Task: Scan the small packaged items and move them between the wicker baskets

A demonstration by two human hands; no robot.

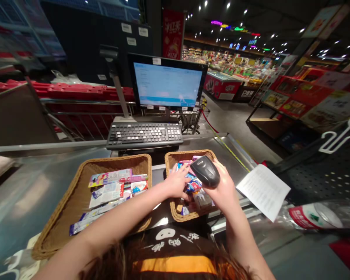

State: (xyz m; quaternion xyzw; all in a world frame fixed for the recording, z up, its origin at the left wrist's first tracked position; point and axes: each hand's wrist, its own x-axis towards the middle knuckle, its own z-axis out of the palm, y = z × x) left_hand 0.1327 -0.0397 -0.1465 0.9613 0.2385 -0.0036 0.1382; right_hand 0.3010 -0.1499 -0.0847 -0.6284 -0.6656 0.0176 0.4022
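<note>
My right hand (221,186) is wrapped round a black handheld barcode scanner (205,171), held over the smaller wicker basket (169,155). Inside that basket lie several small colourful packets (194,184), partly hidden by my hands. My left hand (178,182) reaches into its left side with the fingers spread over the packets; I cannot tell whether the fingertips touch them. To the left stands a larger wicker basket (58,194). It holds several long, flat blister packs (109,196), some purple and white, one pink, and my left forearm crosses its near side.
Behind the baskets, a black keyboard (144,134) sits below a lit monitor (167,83). A white printed sheet (264,190) lies to the right, near a clear plastic bottle (315,216) with a red label. A white hanger (340,136) hangs at the far right.
</note>
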